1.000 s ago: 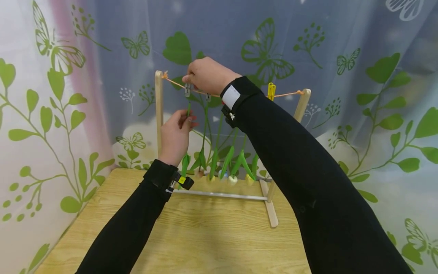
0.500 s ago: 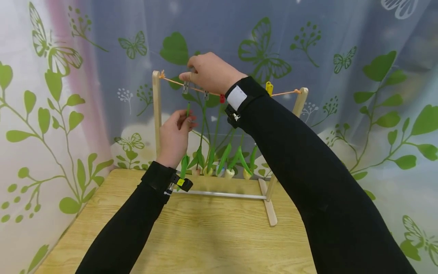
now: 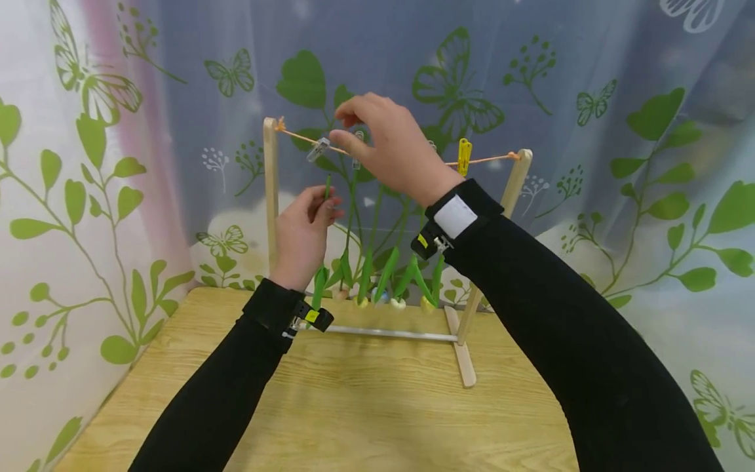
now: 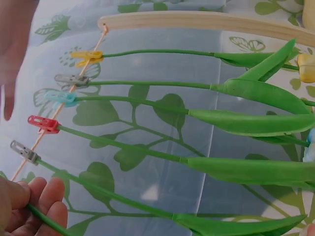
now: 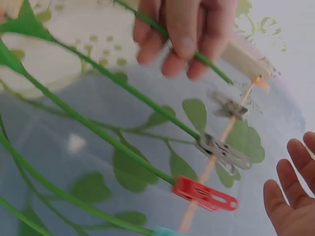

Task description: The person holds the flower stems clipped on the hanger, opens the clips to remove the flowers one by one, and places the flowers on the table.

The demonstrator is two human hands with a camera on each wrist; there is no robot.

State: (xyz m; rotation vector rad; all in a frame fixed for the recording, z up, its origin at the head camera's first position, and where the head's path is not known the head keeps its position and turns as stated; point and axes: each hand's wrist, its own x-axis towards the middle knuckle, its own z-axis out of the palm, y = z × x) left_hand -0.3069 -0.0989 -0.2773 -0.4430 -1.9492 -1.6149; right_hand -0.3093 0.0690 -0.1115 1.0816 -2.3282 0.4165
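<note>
A wooden rack (image 3: 272, 196) carries an orange string (image 3: 486, 159) with small clips. Several artificial tulips (image 3: 386, 275) hang head down from the clips. My left hand (image 3: 323, 208) pinches a green stem (image 3: 327, 189) just below the string; the stem (image 5: 216, 71) ends free beside an empty grey clip (image 5: 231, 109). That grey clip (image 3: 317, 149) sits tilted on the string near the left post. My right hand (image 3: 345, 128) hovers at the string with fingers spread, holding nothing. In the left wrist view my left hand's fingers (image 4: 42, 199) curl round the stem under a grey clip (image 4: 24, 152).
Red (image 4: 44, 124), blue (image 4: 61, 97), grey (image 4: 71, 78) and yellow (image 4: 86, 57) clips each hold a stem. The rack stands at the back of a wooden table (image 3: 366, 406). A leaf-and-butterfly curtain (image 3: 619, 98) hangs close behind and to both sides.
My right hand let go of the grey clip, opened and drew back to the right. The clip now hangs tilted. My left hand kept its hold on the stem.
</note>
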